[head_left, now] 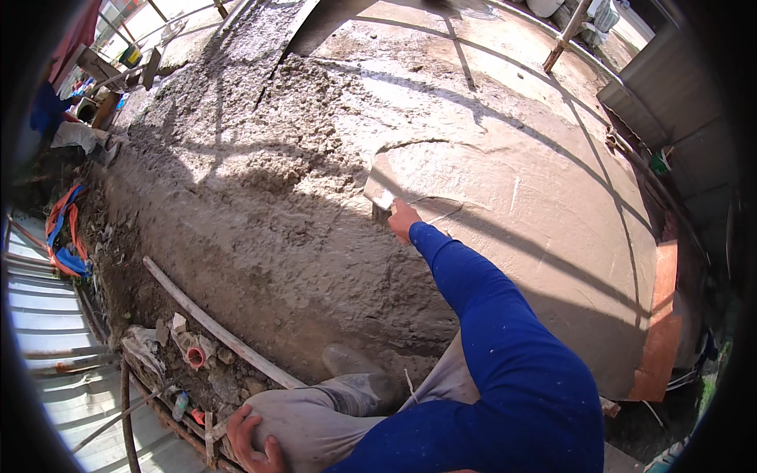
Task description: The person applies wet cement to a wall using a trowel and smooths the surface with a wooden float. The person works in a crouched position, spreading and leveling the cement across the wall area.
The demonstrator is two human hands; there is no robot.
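Note:
My right hand (404,219), at the end of a blue sleeve reaching forward, is closed on a plastering trowel (383,183). Its flat blade lies against wet grey mortar and catches the sunlight. Beyond and to the right, the mortar is a smooth spread (505,189) with curved trowel marks; to the left it is rough and lumpy (292,169). The trowel is where the two meet. Lower left, my left hand (254,443) rests on my knee (292,426), fingers apart and holding nothing. The trowel's handle is mostly hidden by my fingers.
An orange-brown board (658,315) edges the mortar on the right. A long pole (213,323) lies at lower left, near rubble and a red pipe end (195,357). Corrugated metal sheets (63,339) are at far left. A wooden post (568,35) stands at the back right.

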